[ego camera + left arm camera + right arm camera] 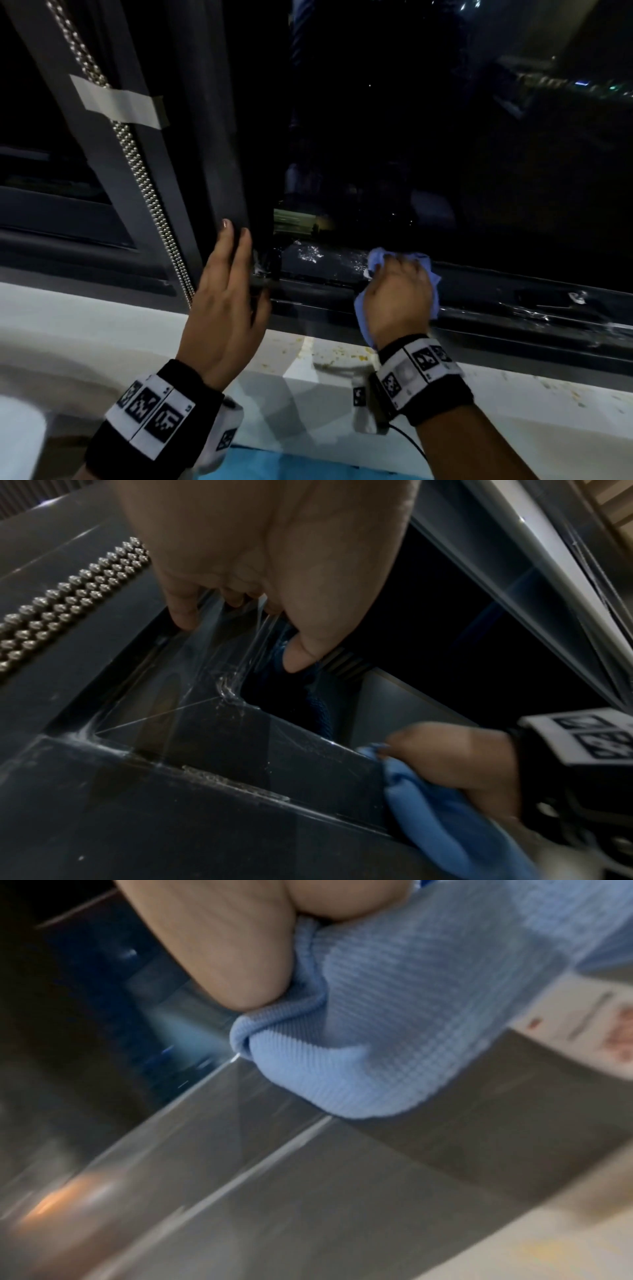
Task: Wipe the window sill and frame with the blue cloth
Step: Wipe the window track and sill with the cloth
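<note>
My right hand grips the bunched blue cloth and presses it onto the dark bottom rail of the window frame, just right of the corner. Up close, the ribbed blue cloth sits on the grey rail with my thumb pinching it. My left hand rests on the dark vertical frame post; its fingers lie straight along the post's edge, the thumb out of sight behind it. The left wrist view shows those fingers on the frame corner, with the blue cloth at lower right.
The white sill runs below the frame, dotted with yellowish specks near my right wrist. A beaded chain hangs down the post, held by a strip of tape. White smears mark the rail. The glass is dark.
</note>
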`<state>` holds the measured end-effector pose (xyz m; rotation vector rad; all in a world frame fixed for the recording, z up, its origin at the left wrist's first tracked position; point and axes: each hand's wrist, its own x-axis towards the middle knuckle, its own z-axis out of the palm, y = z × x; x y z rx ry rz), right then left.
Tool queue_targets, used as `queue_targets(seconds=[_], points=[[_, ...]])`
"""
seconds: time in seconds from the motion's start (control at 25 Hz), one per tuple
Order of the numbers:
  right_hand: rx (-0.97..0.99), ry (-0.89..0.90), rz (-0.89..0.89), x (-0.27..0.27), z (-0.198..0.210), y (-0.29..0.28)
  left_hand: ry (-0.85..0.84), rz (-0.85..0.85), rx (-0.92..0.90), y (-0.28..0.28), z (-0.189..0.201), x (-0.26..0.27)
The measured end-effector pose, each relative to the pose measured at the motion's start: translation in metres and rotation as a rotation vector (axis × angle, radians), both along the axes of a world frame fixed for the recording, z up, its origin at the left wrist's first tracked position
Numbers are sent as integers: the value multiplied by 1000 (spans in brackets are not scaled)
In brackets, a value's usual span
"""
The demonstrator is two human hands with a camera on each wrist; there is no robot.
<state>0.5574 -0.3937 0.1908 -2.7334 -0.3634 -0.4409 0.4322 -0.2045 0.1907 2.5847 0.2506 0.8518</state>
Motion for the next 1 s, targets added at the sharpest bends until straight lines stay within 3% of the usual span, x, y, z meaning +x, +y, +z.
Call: queue_targets(seconds=[0.24,0.44,0.56,0.64,0.72,0.76,0.84,0.92,1.0], points=[[-161,159,86,2,-4,59,35,21,25,0,0,0],[-83,148,260,-9,7,75,25,22,20,-3,-1,1],[213,324,443,-6,21,67,17,11,7,-3,-1,1],[466,326,334,0,32,46,10,11,11,-2,-1,0],[550,146,180,1,32,16,15,13,7,-1,0,-1],[506,50,130,0,26,3,27,18,8,-1,0,-1],[235,-32,60,-2,5,-1,49,28,17,0,0,-1],[29,107,49,-7,-15,19,52,27,23,0,1,-1],[37,175,176,-9,-34,50,66,26,35,1,1,-2]])
